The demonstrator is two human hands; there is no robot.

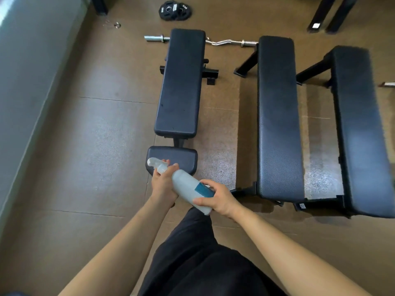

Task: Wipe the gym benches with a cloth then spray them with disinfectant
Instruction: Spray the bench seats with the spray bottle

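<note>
A white spray bottle [184,184] with a blue label lies tilted across both my hands, its nozzle pointing up and left over the small seat pad [183,158] of the left bench. My left hand [163,185] grips the neck just under the white trigger head. My right hand [220,198] holds the bottle's lower body. The left bench's long black back pad [181,82] stretches away from me. Two more flat black benches, the middle bench [277,116] and the right bench [361,129], stand side by side to the right. No cloth is visible.
A curl bar [222,42] lies on the brown floor behind the benches, with black weight plates [175,10] farther back. A grey wall [27,71] runs along the left. Black frame legs [333,13] stand at the top right. My dark trousers fill the bottom centre.
</note>
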